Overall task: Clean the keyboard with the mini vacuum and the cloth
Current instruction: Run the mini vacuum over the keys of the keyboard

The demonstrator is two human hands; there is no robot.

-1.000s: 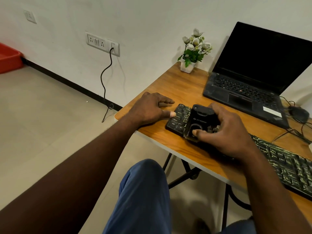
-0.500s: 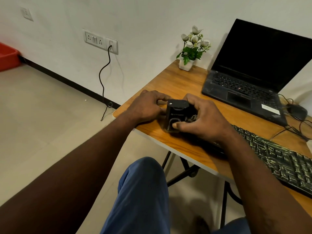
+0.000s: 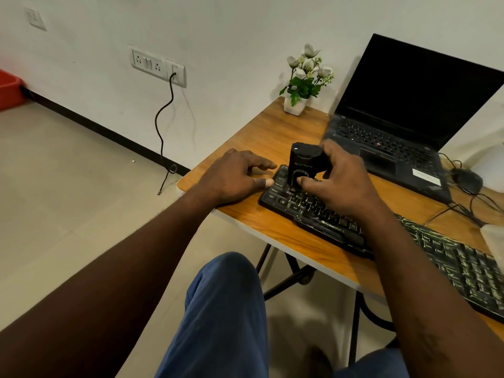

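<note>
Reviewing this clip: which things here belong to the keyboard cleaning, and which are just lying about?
In use: mini vacuum, gripped by the right hand; keyboard; left hand at its end.
Lying about: laptop, flower pot, mouse, wall cable, red tub.

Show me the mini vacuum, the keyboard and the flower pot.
mini vacuum [image 3: 300, 160]: head view, its black front face.
keyboard [image 3: 450, 257]: head view, keys near the right arm.
flower pot [image 3: 294, 107]: head view, its white side.
</note>
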